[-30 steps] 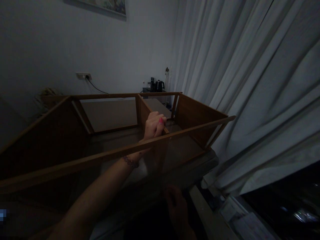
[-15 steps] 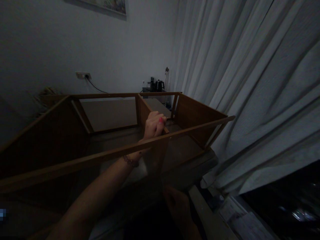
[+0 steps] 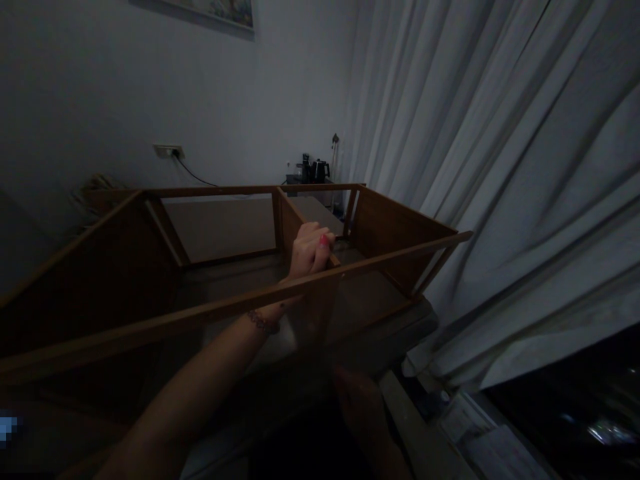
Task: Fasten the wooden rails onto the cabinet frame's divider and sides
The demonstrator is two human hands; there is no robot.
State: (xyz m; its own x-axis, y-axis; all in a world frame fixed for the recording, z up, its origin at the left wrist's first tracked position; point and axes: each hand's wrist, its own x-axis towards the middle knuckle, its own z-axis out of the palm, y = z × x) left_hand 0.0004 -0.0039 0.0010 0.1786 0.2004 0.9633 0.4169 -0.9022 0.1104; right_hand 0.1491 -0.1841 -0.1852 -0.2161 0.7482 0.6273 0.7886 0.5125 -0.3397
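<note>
A wooden cabinet frame (image 3: pixel 210 312) with side panels and open bays lies across the middle of the view. My left hand (image 3: pixel 310 251) reaches under its near rail and is closed over the top edge of the middle divider board (image 3: pixel 291 217). There is a bracelet (image 3: pixel 262 323) on my left wrist. Low in front of the frame, my right hand (image 3: pixel 359 403) is in deep shadow, its fingers curled. What it holds, if anything, is hidden by the dark.
Long pale curtains (image 3: pixel 480 167) hang close along the right. A black kettle (image 3: pixel 319 171) stands on a small table behind the frame. A wall socket (image 3: pixel 169 151) with a plugged-in cord is at the back left. Papers (image 3: pixel 465 420) lie at the lower right.
My right hand has shifted slightly to the right and its fingers show less clearly. The left hand keeps its grip on the divider board, and the frame stays in place.
</note>
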